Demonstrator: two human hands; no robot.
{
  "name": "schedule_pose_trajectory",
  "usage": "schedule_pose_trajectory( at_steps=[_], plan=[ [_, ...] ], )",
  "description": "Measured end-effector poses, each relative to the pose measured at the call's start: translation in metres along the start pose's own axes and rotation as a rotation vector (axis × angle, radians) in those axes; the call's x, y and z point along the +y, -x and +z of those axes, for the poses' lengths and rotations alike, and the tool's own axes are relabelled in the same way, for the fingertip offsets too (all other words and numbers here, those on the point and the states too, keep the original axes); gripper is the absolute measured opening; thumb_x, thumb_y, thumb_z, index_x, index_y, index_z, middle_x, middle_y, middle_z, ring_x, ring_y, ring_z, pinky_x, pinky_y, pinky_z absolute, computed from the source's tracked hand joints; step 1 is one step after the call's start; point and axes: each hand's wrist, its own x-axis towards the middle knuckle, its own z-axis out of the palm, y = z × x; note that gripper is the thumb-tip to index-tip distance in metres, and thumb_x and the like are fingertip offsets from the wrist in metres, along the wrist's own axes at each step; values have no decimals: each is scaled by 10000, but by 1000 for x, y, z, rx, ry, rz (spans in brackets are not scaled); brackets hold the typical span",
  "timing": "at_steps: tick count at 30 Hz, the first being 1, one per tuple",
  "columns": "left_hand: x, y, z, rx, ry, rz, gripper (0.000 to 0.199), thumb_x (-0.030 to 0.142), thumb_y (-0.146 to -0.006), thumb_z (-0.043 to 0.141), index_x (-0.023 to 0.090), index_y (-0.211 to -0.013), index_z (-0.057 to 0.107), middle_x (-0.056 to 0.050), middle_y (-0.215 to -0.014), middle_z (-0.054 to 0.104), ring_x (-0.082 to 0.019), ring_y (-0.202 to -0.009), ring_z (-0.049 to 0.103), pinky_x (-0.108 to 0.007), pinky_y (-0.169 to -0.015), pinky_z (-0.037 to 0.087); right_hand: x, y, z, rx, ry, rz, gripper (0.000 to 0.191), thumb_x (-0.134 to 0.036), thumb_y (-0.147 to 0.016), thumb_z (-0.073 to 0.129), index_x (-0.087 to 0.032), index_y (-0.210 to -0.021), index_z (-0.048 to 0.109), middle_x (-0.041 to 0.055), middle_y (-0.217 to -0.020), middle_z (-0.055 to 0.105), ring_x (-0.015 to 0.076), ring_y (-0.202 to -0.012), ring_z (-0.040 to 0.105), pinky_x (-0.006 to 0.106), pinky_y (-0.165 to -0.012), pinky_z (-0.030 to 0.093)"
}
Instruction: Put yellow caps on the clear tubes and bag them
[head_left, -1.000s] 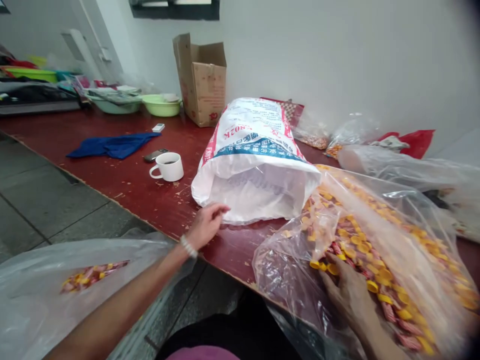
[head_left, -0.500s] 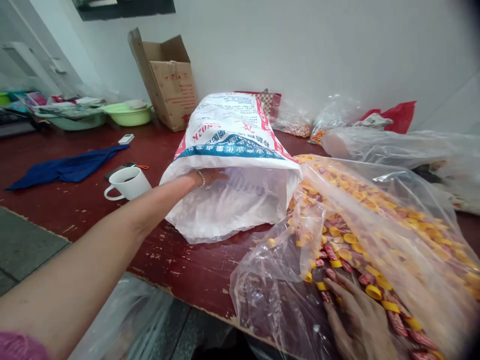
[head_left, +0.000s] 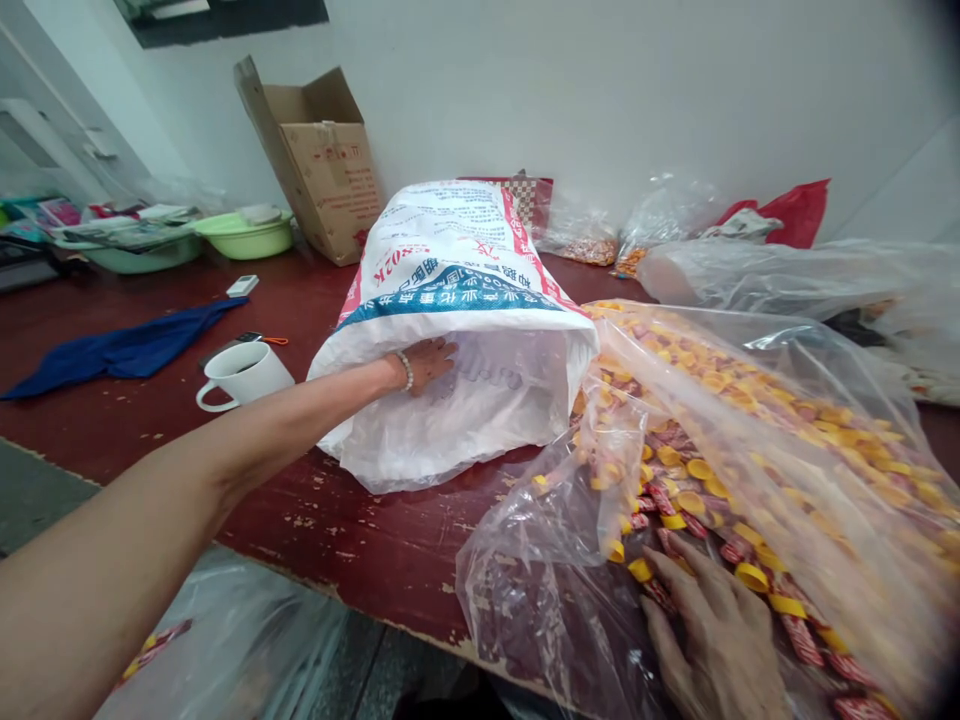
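Two grips in all: left grip (head_left: pixel 429 365) bare and spread, with fingers extended, inside the mouth of one white printed sack (head_left: pixel 454 260); cannot tell whether touching the lining. Around the left wrist, one beaded bracelet (head_left: pixel 407 372). Lower and to the right, right grip (head_left: pixel 712 620), palm down, fingers slightly bent and thumb apart, at the near side of one large clear bag (head_left: pixel 772 470); cannot tell whether pinching anything. Around and under the right fingertips, and on to their right, red-and-white pieces (head_left: pixel 802 640) and yellow caps (head_left: pixel 752 577) (heaped, overlapping, far too many to count). Sack above and around the left grip, on the worn red bench (head_left: pixel 322 540), ahead and to the left of the right grip. Left of the left grip, just beyond the forearm, one white mug (head_left: pixel 255 380); farther left, one blue cloth (head_left: pixel 127 350). Beyond the left grip and leftward, one cardboard carton (head_left: pixel 334 180), then two basins, one light green (head_left: pixel 251 240), one bluish green (head_left: pixel 135 257). Beyond and right of the left grip, past the sack, two small clear bags (head_left: pixel 664 210), side by side.
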Motion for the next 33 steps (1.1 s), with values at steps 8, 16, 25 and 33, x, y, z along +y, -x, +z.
schedule_pose_trajectory(
  at_steps=[8,16,25,33],
  plan=[
    [30,24,9,7,-2,95,533,38,-572,609,123,-1093,527,-98,-1089,572,-263,-1018,489,-332,-906,364,-1,-4,3,-105,-26,-35,283,-203,-806,502,-221,-1055,636,60,-1034,667,253,-857,553,412,-755,480],
    [53,26,28,153,124,-120,402,101,-652,554,149,-1051,531,-135,-1040,580,-292,-981,549,-392,-857,417,-18,-26,-4,-106,-180,104,230,-212,-866,423,-187,-984,619,109,-969,643,248,-885,578,422,-783,488],
    [61,46,14,409,513,-265,314,141,-710,554,168,-1015,487,-88,-976,608,-227,-917,597,-351,-804,483,-31,-33,-38,113,-971,789,379,-449,-748,663,-182,-1009,598,61,-916,666,194,-797,648,342,-736,541],
    [171,124,1,345,1630,78,392,238,-698,710,179,-995,461,-27,-919,561,-133,-747,599,-261,-657,508,-98,-99,-59,273,-1215,693,294,-372,-791,654,-189,-1014,598,47,-943,654,148,-798,613,307,-744,504]
  ],
)
